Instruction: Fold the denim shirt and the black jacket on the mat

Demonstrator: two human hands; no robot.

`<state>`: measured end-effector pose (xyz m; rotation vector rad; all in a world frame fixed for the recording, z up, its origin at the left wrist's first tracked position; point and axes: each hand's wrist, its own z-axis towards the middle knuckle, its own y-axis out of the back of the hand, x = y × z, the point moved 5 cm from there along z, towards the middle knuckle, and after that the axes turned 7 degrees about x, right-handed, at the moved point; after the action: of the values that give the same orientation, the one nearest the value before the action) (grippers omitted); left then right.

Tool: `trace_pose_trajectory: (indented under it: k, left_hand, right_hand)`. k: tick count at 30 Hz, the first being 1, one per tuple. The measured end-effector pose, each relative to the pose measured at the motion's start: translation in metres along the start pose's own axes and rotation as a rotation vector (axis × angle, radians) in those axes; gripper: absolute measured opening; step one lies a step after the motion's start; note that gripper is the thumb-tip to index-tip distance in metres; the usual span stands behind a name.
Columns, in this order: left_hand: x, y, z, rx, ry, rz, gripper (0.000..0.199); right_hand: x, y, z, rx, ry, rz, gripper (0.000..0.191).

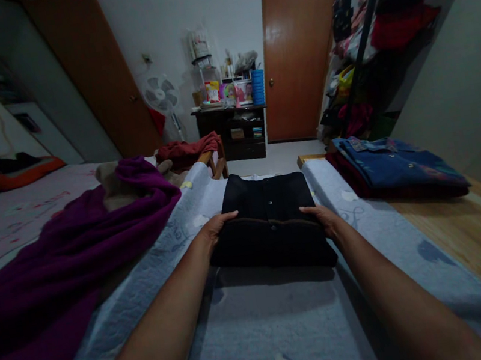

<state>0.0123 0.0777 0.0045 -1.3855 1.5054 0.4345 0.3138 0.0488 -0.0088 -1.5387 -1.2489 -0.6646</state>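
A folded black buttoned garment (272, 239), dark with a thin brown line across it and a few buttons down its middle, is held level just above the light blue patterned sheet (265, 334). My left hand (219, 227) grips its left edge, thumb on top and the other fingers hidden beneath. On the opposite edge my right hand (322, 219) has the same hold, its thumb lying over the cloth. A shadow falls on the sheet under the garment's near edge.
Folded clothes with a blue denim shirt (402, 163) on top lie at the right, beside a wooden board (471, 228). A purple cloth (95, 239) spreads over the left side. Farther back stand a fan (162, 95), a dark cabinet (233, 135) and a wooden door (299, 49).
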Motion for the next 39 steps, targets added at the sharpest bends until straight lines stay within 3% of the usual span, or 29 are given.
trace_pose_trajectory:
  k: [6,11,15,19,23,26,28,30,32,35,39]
  left_hand:
    - [0.005,-0.021,-0.046,0.093,-0.174,-0.060,0.050]
    - [0.029,-0.032,-0.088,0.124,-0.190,-0.071,0.059]
    - [0.045,-0.035,-0.115,0.122,-0.239,-0.061,0.067]
    - [0.066,-0.030,-0.125,0.123,-0.253,0.013,0.070]
    - [0.083,-0.011,-0.120,-0.029,-0.245,0.213,0.070]
    - [0.077,-0.005,-0.124,-0.335,-0.298,0.576,0.077]
    - [0.063,-0.019,-0.137,-0.560,-0.420,0.913,0.077]
    - [0.055,-0.049,-0.149,-0.661,-0.571,1.226,0.067]
    - [0.059,-0.084,-0.151,-0.570,-0.641,1.449,0.058]
    - [0.082,-0.119,-0.143,-0.399,-0.625,1.669,0.053]
    - [0.110,-0.125,-0.128,-0.352,-0.551,1.758,0.053]
  right_hand:
    - [-0.001,-0.013,-0.052,0.059,0.117,0.006,0.043]
    - [-0.015,-0.025,-0.096,0.047,0.102,0.001,0.053]
    - [-0.029,-0.028,-0.122,0.039,0.101,0.002,0.055]
    - [-0.049,-0.023,-0.131,0.043,0.106,-0.074,0.054]
    - [-0.063,-0.004,-0.128,-0.151,0.162,-0.303,0.052]
    - [-0.056,0.002,-0.132,-0.372,0.271,-0.561,0.060]
    - [-0.045,-0.009,-0.142,-0.501,0.415,-0.800,0.063]
    - [-0.037,-0.033,-0.152,-0.527,0.582,-1.038,0.059]
    - [-0.039,-0.064,-0.158,-0.412,0.688,-1.226,0.054]
    - [-0.058,-0.099,-0.156,-0.187,0.675,-1.444,0.051]
    - [-0.083,-0.108,-0.146,-0.102,0.541,-1.620,0.051]
